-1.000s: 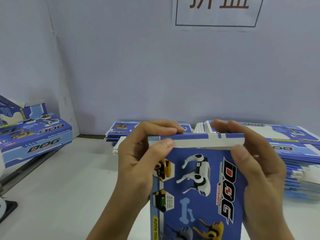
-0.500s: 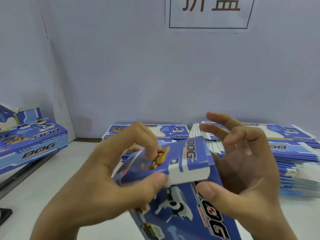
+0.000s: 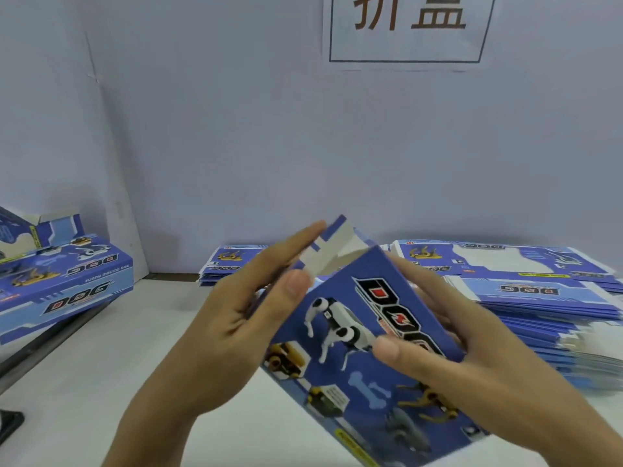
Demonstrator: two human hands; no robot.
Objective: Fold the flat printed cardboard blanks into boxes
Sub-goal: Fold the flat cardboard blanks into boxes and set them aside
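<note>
Left hand (image 3: 242, 318), fingers nearly straight, thumb pressing the upper left edge of the blue box (image 3: 364, 348). Right hand (image 3: 448, 358) grips the box's right side, thumb on the printed face, fingers hidden behind it. The box is held tilted above the white table (image 3: 84, 382); its lower corner is cut off by the frame. An end flap (image 3: 337, 247) stands open, blurred. Stacks of flat blanks (image 3: 539, 291) lie behind; a finished box (image 3: 64, 284) lies far left.
</note>
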